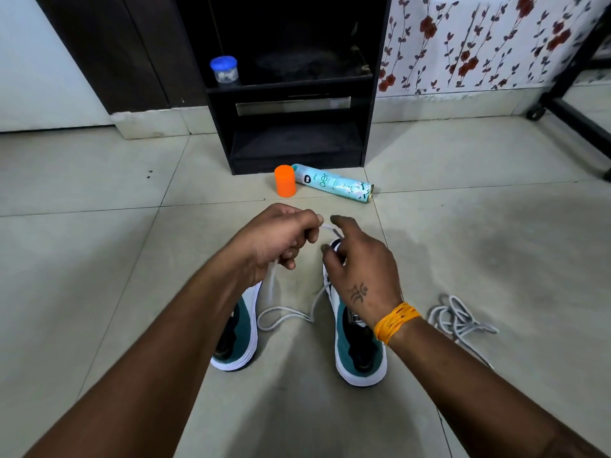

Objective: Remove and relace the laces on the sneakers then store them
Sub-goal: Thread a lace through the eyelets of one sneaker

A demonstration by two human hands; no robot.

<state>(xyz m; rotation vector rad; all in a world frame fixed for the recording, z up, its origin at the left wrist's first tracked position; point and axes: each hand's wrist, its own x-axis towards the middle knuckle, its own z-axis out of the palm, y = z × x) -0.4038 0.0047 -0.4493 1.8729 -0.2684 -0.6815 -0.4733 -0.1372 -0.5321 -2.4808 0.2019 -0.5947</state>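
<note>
Left hand point(281, 238) pinches the white lace point(281, 312) above the right sneaker point(357, 345); right hand point(358, 262), fingers apparently loose, hovers there.

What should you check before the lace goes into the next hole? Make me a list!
1. Lace held: ok. The left hand grips the white lace, its tip poking out past the fingers.
2. Other hand ready: ok. The right hand is open over the right sneaker.
3. Next hole in sight: cannot tell, the right hand covers the front of that shoe.
4. Lace free of tangles: ok, it makes one loose loop on the floor between the sneakers.
5. Second lace handy: ok, the spare lace lies bunched on the floor beside the right sneaker.
</note>
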